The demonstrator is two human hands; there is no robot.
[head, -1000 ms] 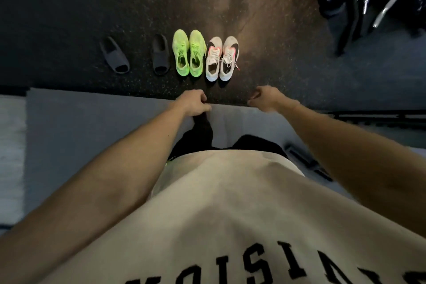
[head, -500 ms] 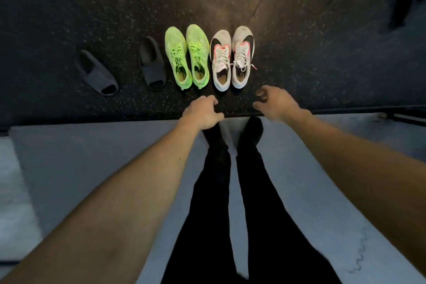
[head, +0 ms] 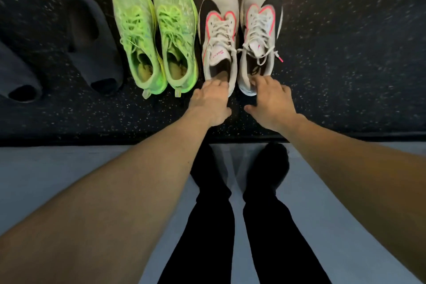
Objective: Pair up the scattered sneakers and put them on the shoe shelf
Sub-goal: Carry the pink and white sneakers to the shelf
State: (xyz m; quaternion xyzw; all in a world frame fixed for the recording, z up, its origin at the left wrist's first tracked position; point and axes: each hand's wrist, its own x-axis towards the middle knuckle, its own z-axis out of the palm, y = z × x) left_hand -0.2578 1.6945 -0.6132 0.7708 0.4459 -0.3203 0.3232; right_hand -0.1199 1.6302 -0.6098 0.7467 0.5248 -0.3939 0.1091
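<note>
Observation, head view. The white pair stood on the dark speckled floor (head: 345, 64), toes pointing away from the person, heels toward the hands. The left white sneaker (head: 219, 37) and the right white sneaker (head: 261, 30) lay side by side, close together, long axes roughly parallel and running straight away from the body.

The left hand (head: 211, 105) was at the heel of the left white sneaker, fingers reaching over the heel collar into the opening; whether they had closed on the collar could not be told, since the fingertips were hidden. The right hand (head: 272, 101) was at the heel of the right white sneaker, fingers spread and laid on the heel rim, thumb held out to the side near the floor; no closed grip showed.

Key relation: each shoe lay directly ahead of its own hand, heel end nearest, so each hand was matched to the shoe on its own side with no crossing needed. Judged: the next move would be a pinch at each heel collar and a lift.

The green pair (head: 155, 30) stood just to the left of the white pair, same orientation, untouched. Two dark slides (head: 92, 44) lay farther left. The shoe shelf was not in view.

The person stood on a grey mat (head: 69, 168), feet in black socks (head: 272, 163) just behind its edge.
</note>
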